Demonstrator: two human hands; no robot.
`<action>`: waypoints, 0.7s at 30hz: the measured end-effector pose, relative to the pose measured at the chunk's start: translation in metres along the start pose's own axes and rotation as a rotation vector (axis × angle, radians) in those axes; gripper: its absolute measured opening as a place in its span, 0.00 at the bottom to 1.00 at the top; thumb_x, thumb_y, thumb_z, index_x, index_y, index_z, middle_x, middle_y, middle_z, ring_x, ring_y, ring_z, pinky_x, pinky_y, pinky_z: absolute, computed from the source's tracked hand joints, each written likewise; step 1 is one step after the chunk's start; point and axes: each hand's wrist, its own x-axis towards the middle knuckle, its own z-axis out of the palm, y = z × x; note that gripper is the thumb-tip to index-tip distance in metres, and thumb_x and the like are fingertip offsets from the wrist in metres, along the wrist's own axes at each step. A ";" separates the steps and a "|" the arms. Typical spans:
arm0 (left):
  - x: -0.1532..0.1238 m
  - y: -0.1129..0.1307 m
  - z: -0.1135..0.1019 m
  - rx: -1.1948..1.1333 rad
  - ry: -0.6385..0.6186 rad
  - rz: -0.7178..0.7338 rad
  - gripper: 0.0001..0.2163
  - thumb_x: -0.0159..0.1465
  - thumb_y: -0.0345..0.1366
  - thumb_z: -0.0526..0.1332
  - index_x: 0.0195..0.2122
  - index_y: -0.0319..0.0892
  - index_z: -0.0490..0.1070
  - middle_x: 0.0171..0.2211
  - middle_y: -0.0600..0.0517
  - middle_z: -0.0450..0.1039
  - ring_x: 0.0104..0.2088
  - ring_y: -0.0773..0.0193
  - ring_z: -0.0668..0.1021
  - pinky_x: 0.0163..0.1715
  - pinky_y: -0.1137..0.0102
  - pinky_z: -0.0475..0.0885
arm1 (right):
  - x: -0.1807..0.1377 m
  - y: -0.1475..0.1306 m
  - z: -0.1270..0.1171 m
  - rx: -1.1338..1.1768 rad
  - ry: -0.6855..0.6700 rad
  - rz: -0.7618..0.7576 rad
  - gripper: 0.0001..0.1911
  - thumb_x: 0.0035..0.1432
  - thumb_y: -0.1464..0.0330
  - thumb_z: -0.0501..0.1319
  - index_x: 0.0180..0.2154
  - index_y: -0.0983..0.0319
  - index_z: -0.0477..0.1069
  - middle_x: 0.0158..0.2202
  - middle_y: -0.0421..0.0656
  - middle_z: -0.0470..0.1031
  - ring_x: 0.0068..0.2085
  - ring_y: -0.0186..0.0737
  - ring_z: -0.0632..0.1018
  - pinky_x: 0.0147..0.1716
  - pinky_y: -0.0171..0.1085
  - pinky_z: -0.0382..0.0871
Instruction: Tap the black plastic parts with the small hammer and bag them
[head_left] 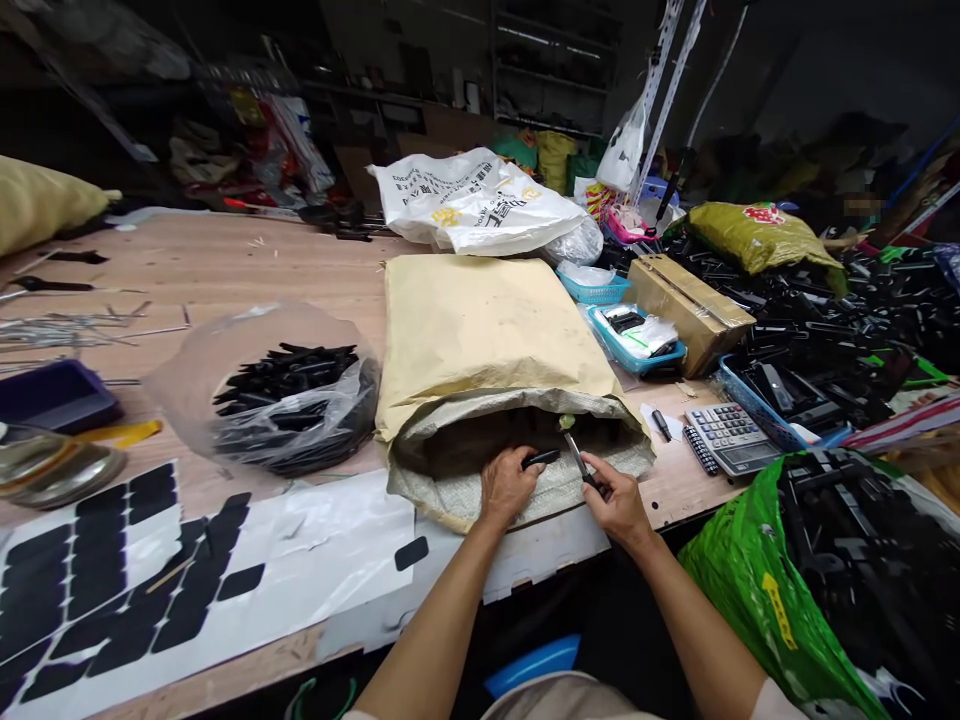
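My left hand [506,485] grips a short black plastic part [541,459] at the mouth of a large tan sack [480,335] that lies open toward me on the wooden table [225,265]. Just to its right, my right hand [615,495] holds a thin metal blade-like tool [577,456] whose tip points up toward the black part. Both hands rest on the sack's folded woven lip [450,490]. The sack's inside is dark.
A clear bag of black parts [289,400] sits left of the sack. White sheets with black stickers [112,565] lie at the near left. A calculator [731,437], blue baskets, a cardboard box [690,305] and heaps of black parts fill the right; a green bag [817,575] is near right.
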 end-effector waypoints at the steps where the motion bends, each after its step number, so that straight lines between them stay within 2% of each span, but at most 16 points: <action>1: 0.001 0.000 0.000 0.010 -0.005 0.005 0.10 0.63 0.38 0.63 0.44 0.46 0.79 0.36 0.51 0.78 0.40 0.59 0.77 0.42 0.69 0.67 | 0.004 0.006 0.000 0.057 0.006 0.022 0.25 0.56 0.68 0.60 0.55 0.65 0.73 0.21 0.34 0.64 0.20 0.29 0.64 0.20 0.29 0.60; 4: 0.005 0.001 -0.004 -0.015 0.002 0.041 0.11 0.65 0.38 0.60 0.45 0.44 0.77 0.39 0.49 0.78 0.43 0.58 0.77 0.45 0.67 0.68 | 0.011 0.023 0.002 0.277 0.018 0.127 0.24 0.56 0.66 0.60 0.54 0.66 0.72 0.19 0.33 0.64 0.21 0.32 0.68 0.22 0.31 0.65; 6: 0.001 0.002 -0.008 -0.095 0.050 0.085 0.11 0.66 0.38 0.57 0.47 0.44 0.74 0.42 0.49 0.77 0.45 0.58 0.76 0.48 0.66 0.68 | 0.013 0.028 0.002 0.359 0.029 0.176 0.24 0.55 0.66 0.61 0.54 0.66 0.72 0.20 0.34 0.66 0.22 0.33 0.69 0.22 0.31 0.66; 8: -0.017 0.004 -0.012 -0.187 0.121 0.147 0.12 0.68 0.38 0.53 0.48 0.43 0.72 0.44 0.48 0.76 0.46 0.58 0.75 0.50 0.65 0.68 | 0.014 0.030 0.002 0.418 0.014 0.198 0.24 0.54 0.65 0.62 0.53 0.66 0.72 0.20 0.35 0.69 0.21 0.33 0.69 0.21 0.31 0.65; 10: -0.053 0.002 -0.012 -0.251 0.127 0.243 0.14 0.69 0.39 0.51 0.49 0.43 0.71 0.46 0.46 0.75 0.48 0.57 0.75 0.52 0.63 0.68 | 0.015 0.030 0.002 0.455 0.005 0.201 0.24 0.53 0.66 0.62 0.52 0.66 0.72 0.20 0.35 0.69 0.21 0.32 0.69 0.21 0.31 0.65; 11: -0.076 0.000 -0.010 -0.273 0.078 0.295 0.14 0.69 0.41 0.51 0.49 0.44 0.71 0.48 0.45 0.74 0.49 0.56 0.74 0.53 0.62 0.68 | 0.015 0.029 0.002 0.468 0.008 0.203 0.24 0.53 0.66 0.62 0.52 0.66 0.72 0.20 0.35 0.69 0.21 0.32 0.69 0.21 0.31 0.65; 14: -0.144 -0.014 0.005 -0.284 -0.310 0.474 0.15 0.68 0.46 0.53 0.45 0.45 0.74 0.41 0.45 0.76 0.43 0.57 0.77 0.49 0.64 0.70 | 0.016 0.028 0.000 0.497 0.026 0.206 0.24 0.53 0.67 0.63 0.52 0.67 0.72 0.19 0.34 0.68 0.21 0.32 0.70 0.21 0.31 0.65; 16: -0.172 -0.026 0.021 -0.240 -0.527 0.394 0.15 0.69 0.46 0.51 0.46 0.46 0.74 0.39 0.48 0.77 0.41 0.59 0.77 0.47 0.66 0.70 | 0.016 0.027 -0.001 0.498 0.022 0.195 0.23 0.52 0.67 0.63 0.51 0.67 0.72 0.19 0.34 0.68 0.22 0.32 0.70 0.21 0.31 0.65; 17: -0.179 -0.031 0.030 -0.184 -0.586 0.268 0.15 0.69 0.45 0.51 0.46 0.47 0.74 0.40 0.48 0.78 0.42 0.59 0.78 0.47 0.66 0.70 | 0.016 0.026 -0.001 0.490 0.016 0.189 0.23 0.52 0.67 0.63 0.51 0.67 0.72 0.20 0.34 0.69 0.21 0.32 0.69 0.21 0.31 0.64; 19: -0.178 -0.042 0.046 -0.025 -0.611 -0.052 0.14 0.68 0.42 0.51 0.43 0.44 0.75 0.40 0.47 0.79 0.43 0.57 0.79 0.46 0.66 0.71 | 0.016 0.026 -0.002 0.477 0.023 0.187 0.23 0.52 0.67 0.63 0.50 0.67 0.73 0.19 0.34 0.68 0.21 0.31 0.68 0.21 0.31 0.63; 21: -0.163 -0.050 0.060 0.109 -0.565 -0.269 0.14 0.67 0.41 0.53 0.38 0.41 0.77 0.38 0.43 0.80 0.42 0.53 0.80 0.44 0.64 0.72 | 0.016 0.026 -0.002 0.463 0.022 0.195 0.23 0.52 0.67 0.63 0.50 0.66 0.73 0.19 0.33 0.68 0.20 0.31 0.67 0.21 0.31 0.63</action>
